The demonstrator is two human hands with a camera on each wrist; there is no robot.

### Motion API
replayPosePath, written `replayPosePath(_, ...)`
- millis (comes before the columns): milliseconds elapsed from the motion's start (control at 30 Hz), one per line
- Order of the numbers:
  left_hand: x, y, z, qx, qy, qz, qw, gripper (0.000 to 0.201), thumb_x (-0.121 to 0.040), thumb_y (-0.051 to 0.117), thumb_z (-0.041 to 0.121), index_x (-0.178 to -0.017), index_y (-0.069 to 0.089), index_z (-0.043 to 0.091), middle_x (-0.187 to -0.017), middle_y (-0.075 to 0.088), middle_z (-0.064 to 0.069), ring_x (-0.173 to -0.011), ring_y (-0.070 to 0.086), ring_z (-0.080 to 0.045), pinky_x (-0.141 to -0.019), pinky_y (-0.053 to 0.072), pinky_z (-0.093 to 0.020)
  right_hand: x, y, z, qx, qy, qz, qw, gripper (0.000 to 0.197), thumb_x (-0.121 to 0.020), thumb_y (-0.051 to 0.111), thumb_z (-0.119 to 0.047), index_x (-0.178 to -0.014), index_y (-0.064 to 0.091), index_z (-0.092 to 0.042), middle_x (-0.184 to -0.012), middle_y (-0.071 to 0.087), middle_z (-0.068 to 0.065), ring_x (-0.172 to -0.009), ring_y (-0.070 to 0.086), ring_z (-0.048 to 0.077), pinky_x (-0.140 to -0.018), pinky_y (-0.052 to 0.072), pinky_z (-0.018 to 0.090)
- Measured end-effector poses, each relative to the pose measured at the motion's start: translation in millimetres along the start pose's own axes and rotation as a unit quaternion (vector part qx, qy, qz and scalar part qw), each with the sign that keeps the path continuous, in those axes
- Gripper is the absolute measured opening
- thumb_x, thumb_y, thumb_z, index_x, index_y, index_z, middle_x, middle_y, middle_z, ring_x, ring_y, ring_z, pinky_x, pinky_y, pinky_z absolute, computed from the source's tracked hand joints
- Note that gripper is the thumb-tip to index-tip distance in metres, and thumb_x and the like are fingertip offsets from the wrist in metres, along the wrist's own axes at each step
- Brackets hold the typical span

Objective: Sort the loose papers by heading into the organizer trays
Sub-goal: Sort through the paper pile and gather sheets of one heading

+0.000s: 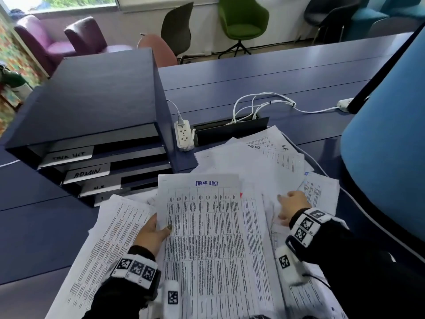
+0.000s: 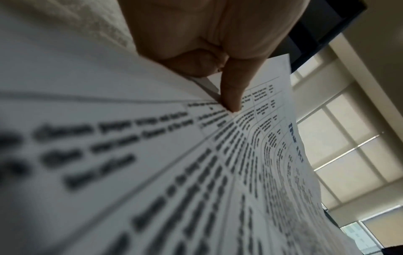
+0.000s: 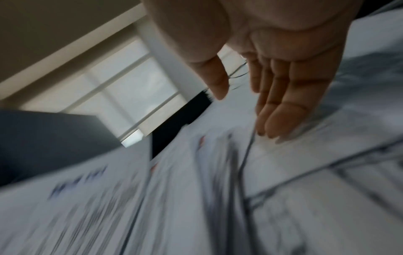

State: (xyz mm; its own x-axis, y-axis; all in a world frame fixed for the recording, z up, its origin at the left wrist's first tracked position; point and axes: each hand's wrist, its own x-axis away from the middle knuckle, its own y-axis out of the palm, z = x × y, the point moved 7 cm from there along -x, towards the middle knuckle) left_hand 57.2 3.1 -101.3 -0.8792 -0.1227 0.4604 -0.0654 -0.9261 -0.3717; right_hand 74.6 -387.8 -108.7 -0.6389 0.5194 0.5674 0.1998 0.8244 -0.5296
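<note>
A printed sheet headed TASK LIST lies lifted over the paper heap in front of me. My left hand pinches its left edge, thumb on top; the left wrist view shows the thumb pressing the sheet. My right hand hovers with straight fingers over the loose papers on the right, holding nothing; its fingers are spread flat above the blurred papers. The dark blue organizer stands at the left with trays labelled TASK LIST, ADMIN and HR.
A white power strip and white cables lie behind the papers by a cable slot. A blue chair back stands close on the right. More chairs line the far wall beyond the blue table.
</note>
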Motion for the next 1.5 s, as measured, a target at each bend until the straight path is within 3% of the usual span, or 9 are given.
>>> replayPosePath(100,0,5,-5,-0.033,-0.002,-0.002,0.999,0.044,-0.091,0.057,0.017,-0.133,0.046,0.018,-0.129,0.058,-0.005,-0.119,0.052,-0.027,-0.104,0.037,-0.04,-13,-13,13,-0.071,0.058,-0.037,0.995,0.032,-0.093,0.047,-0.012,-0.117,0.052,0.008,-0.091,0.055,0.015,-0.077,0.062,0.026,-0.076,0.058,0.043)
replayPosePath(267,-2,6,-6,-0.055,-0.019,-0.004,0.998,0.046,-0.091,0.057,0.02,-0.135,0.044,0.019,-0.132,0.056,-0.005,-0.122,0.051,-0.029,-0.105,0.036,-0.043,-15,-9,20,-0.2,0.106,-0.04,0.973,0.024,-0.096,0.048,-0.014,-0.073,0.049,-0.005,-0.046,0.057,0.007,-0.032,0.055,0.018,-0.03,0.043,0.018)
replayPosePath(367,-2,4,-8,-0.056,-0.024,-0.004,0.998,0.049,-0.09,0.058,0.021,-0.136,0.043,0.021,-0.133,0.055,-0.005,-0.122,0.05,-0.028,-0.107,0.036,-0.044,-18,-3,17,-0.228,0.11,-0.046,0.966,0.021,-0.091,0.058,-0.018,-0.073,0.05,-0.009,-0.034,0.051,-0.001,-0.029,0.052,0.014,-0.032,0.04,0.015)
replayPosePath(533,0,6,-6,-0.064,-0.029,-0.011,0.997,0.043,-0.091,0.057,0.019,-0.133,0.046,0.019,-0.127,0.059,-0.006,-0.116,0.054,-0.029,-0.103,0.039,-0.043,-19,2,3,-0.217,0.072,-0.053,0.972,0.022,-0.082,0.07,-0.023,-0.075,0.055,-0.009,-0.07,0.05,0.006,-0.059,0.05,0.021,-0.054,0.043,0.027)
replayPosePath(767,2,6,-3,-0.057,-0.024,-0.011,0.998,0.042,-0.091,0.056,0.017,-0.132,0.047,0.017,-0.126,0.06,-0.008,-0.115,0.055,-0.028,-0.099,0.038,-0.04,-19,-2,-9,-0.18,0.01,-0.046,0.982,0.014,-0.091,0.059,-0.025,-0.098,0.053,-0.014,-0.052,0.057,0.001,-0.043,0.053,0.016,-0.039,0.033,0.02)
replayPosePath(1000,3,6,-4,-0.041,-0.026,-0.015,0.999,0.044,-0.091,0.056,0.015,-0.133,0.045,0.017,-0.128,0.058,-0.007,-0.118,0.053,-0.029,-0.105,0.037,-0.046,-6,-31,-46,-0.1,-0.107,0.008,0.989,0.023,-0.091,0.051,-0.035,-0.078,0.059,-0.018,-0.093,0.064,0.018,-0.084,0.061,0.035,-0.081,0.055,0.048)
replayPosePath(1133,4,7,-2,-0.046,-0.021,-0.015,0.999,0.044,-0.091,0.055,0.016,-0.134,0.045,0.017,-0.128,0.058,-0.007,-0.118,0.053,-0.029,-0.102,0.037,-0.043,34,-83,-98,-0.114,-0.258,0.131,0.95,0.016,-0.097,0.048,-0.023,-0.095,0.063,-0.017,-0.078,0.06,0.002,-0.066,0.053,0.012,-0.059,0.04,0.019)
replayPosePath(1300,-2,4,-6,-0.026,-0.015,-0.025,0.999,0.039,-0.089,0.058,0.018,-0.127,0.05,0.021,-0.122,0.063,-0.006,-0.11,0.058,-0.029,-0.101,0.04,-0.046,72,-99,-134,-0.138,-0.383,0.108,0.907,0.014,-0.095,0.052,-0.018,-0.099,0.065,-0.022,-0.066,0.061,-0.026,-0.056,0.052,-0.021,-0.056,0.037,-0.003)
replayPosePath(1500,-7,-19,-21,0.189,-0.018,-0.022,0.982,0.035,-0.084,0.053,-0.013,-0.101,0.059,0.018,-0.108,0.067,-0.016,-0.1,0.062,-0.034,-0.099,0.04,-0.057,73,-74,-112,-0.048,-0.398,0.039,0.916,0.023,-0.092,0.057,-0.026,-0.081,0.066,-0.044,-0.074,0.067,-0.028,-0.081,0.062,0.013,-0.086,0.05,0.035)
